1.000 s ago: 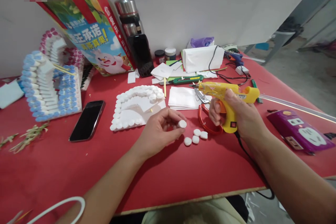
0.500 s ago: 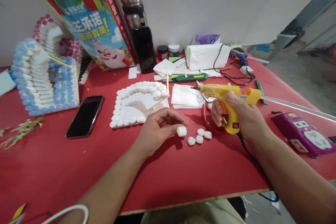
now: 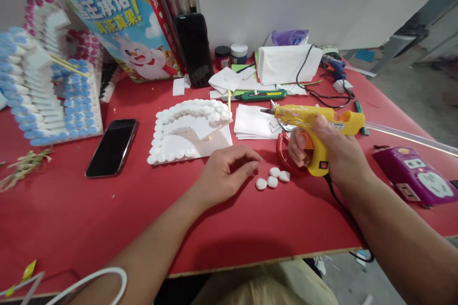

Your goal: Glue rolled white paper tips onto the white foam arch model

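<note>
My right hand point(image 3: 332, 147) is wrapped round a yellow hot glue gun point(image 3: 304, 116), its nozzle facing left and a clear glue stick point(image 3: 411, 137) running out of the back. My left hand point(image 3: 229, 169) hovers just left of several small white rolled pieces point(image 3: 272, 182) on the table. Its thumb and fingers are curled together; whatever is between them is hidden. Behind it lies a white board point(image 3: 218, 140), edged along the left, top and part of the front with white rolled pieces point(image 3: 157, 136). A yellow stick stands at its back right corner.
A red tape roll point(image 3: 285, 157) lies under the glue gun. White sheets point(image 3: 254, 121), a green cutter point(image 3: 263, 95) and a phone point(image 3: 112, 147) surround the board. Blue-and-white models point(image 3: 80, 100) stand left. A purple power strip point(image 3: 411, 176) sits right, with the gun's cord point(image 3: 334, 190) hanging over the front edge.
The white rolled piece that showed at my left fingertips is out of sight, and the thumb has drawn nearer the index finger. The view has shifted slightly; the glue gun stays in my right hand.
</note>
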Available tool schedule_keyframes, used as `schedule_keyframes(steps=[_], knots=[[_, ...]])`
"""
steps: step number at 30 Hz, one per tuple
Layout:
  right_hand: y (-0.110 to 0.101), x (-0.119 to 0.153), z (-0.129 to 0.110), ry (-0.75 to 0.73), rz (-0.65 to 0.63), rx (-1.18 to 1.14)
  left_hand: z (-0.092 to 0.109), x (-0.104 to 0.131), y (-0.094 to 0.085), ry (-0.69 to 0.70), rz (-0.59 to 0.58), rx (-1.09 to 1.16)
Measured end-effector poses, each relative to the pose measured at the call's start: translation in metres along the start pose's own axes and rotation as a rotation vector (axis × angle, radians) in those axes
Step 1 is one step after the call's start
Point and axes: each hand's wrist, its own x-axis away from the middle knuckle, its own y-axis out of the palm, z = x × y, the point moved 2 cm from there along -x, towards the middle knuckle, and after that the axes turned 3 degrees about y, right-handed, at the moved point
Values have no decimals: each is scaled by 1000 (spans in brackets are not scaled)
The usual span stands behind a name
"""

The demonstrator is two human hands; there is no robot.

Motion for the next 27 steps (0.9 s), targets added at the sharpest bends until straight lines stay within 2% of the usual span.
schedule_keyframes(steps=[3,7,14,18,22,27], knots=[[1,1,-1,-11,-11,21,2,-1,5,129,-24,-181],[-1,1,-2,-18,15,7,5,-1,10,278,-44,-289],[-3,1,-5,-46,64,-12,7,1,17,303,-217,-354],[-2,-1,-5,-51,48,-16,5,3,22,364,-307,-544],[-1,-2,-5,-27,73,7,3,3,29,422,-356,-726],[-3,-3,-3,-48,83,2,3,-1,35,468,-385,-840]])
